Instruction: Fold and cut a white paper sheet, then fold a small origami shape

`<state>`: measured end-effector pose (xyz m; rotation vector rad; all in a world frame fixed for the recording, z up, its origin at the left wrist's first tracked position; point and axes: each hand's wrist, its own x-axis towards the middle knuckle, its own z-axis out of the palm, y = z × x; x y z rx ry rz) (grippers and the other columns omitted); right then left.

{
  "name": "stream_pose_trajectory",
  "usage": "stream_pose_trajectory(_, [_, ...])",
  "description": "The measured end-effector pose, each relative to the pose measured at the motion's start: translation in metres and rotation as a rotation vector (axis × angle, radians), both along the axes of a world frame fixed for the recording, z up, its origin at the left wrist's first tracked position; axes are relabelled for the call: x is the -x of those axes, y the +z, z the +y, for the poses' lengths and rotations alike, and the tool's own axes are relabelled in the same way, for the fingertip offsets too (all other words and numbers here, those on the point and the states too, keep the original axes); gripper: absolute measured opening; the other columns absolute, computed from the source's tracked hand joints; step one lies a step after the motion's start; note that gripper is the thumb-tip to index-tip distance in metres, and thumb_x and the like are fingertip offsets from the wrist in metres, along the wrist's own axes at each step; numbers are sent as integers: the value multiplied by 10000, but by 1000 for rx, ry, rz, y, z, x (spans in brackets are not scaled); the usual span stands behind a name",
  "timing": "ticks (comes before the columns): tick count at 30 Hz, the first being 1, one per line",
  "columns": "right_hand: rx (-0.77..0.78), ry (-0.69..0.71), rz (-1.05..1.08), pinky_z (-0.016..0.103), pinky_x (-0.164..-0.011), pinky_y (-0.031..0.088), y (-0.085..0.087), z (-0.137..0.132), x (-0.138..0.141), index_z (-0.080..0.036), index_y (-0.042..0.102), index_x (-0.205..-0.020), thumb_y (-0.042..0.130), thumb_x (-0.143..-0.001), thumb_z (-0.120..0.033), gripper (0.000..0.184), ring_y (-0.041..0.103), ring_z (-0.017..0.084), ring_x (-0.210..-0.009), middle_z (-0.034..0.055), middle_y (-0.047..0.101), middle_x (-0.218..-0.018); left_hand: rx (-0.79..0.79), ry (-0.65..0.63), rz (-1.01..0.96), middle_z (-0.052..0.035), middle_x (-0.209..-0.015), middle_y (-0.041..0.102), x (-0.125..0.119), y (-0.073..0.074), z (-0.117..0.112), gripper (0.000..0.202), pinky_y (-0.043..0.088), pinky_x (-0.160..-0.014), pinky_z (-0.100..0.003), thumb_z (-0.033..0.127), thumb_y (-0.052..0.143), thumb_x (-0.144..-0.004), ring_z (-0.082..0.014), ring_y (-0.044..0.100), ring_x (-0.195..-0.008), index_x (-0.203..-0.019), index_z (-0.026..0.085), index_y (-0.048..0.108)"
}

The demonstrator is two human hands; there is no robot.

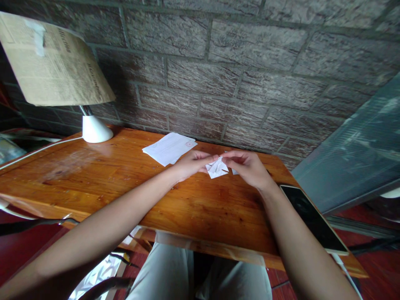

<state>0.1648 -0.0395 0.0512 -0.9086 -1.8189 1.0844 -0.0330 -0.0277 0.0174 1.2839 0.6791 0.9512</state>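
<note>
Between my two hands, over the wooden table, is a small piece of folded white paper (218, 168) with creases and slits that show the wood through it. My left hand (196, 163) pinches its upper left side with thumb and fingers. My right hand (245, 164) holds its upper right corner between thumb and forefinger. Partly behind my right hand lies another bit of white paper (235, 171). A stack of white sheets (170, 148) with a round reddish stamp rests on the table beyond my left hand.
On the table (125, 166) stands a lamp (96, 130) with a newsprint shade at the left. A tablet (312, 218) with a dark screen and a white cable lies by the right edge, close to my right forearm. A stone-block wall (256, 75) rises behind the table.
</note>
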Motion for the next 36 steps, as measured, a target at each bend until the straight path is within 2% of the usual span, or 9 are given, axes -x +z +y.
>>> stream_pose_trajectory(6, [10, -5, 7, 301, -748, 518, -2, 0, 1, -174, 759, -934, 753, -750, -415, 303, 639, 145, -723, 37, 741, -850, 29, -16, -11, -99, -848, 745, 1, -1, 1, 376, 519, -779, -324, 453, 795, -712, -166, 665, -782, -873, 114, 761])
stream_pose_trajectory(15, [19, -12, 12, 294, -722, 504, -3, 1, 3, -174, 757, -928, 752, -746, -423, 308, 625, 139, -706, 31, 732, -829, -66, 30, 29, -80, -845, 747, 2, 0, 2, 341, 495, -710, -284, 427, 805, -698, -161, 657, -761, -865, 132, 769])
stream_pose_trajectory(23, [19, -12, 20, 285, -727, 497, -3, 0, 4, -184, 756, -910, 751, -749, -400, 270, 622, 132, -711, 23, 733, -828, -135, 94, 36, -56, -754, 738, -1, 6, -3, 288, 464, -627, -253, 384, 823, -670, -122, 606, -645, -801, 134, 768])
stream_pose_trajectory(31, [7, -22, 13, 292, -749, 502, 2, -4, 4, -186, 765, -914, 746, -760, -397, 262, 630, 135, -719, 25, 739, -835, -260, 127, 62, -53, -788, 745, -2, 2, -2, 283, 427, -628, -243, 404, 771, -732, -119, 591, -659, -824, 136, 772])
stream_pose_trajectory(36, [10, -27, 11, 300, -762, 508, 3, -5, 3, -186, 767, -919, 750, -755, -413, 281, 640, 145, -737, 31, 746, -854, -286, 128, 55, -46, -782, 742, -3, 2, -3, 280, 428, -642, -243, 403, 763, -744, -119, 591, -662, -836, 139, 770])
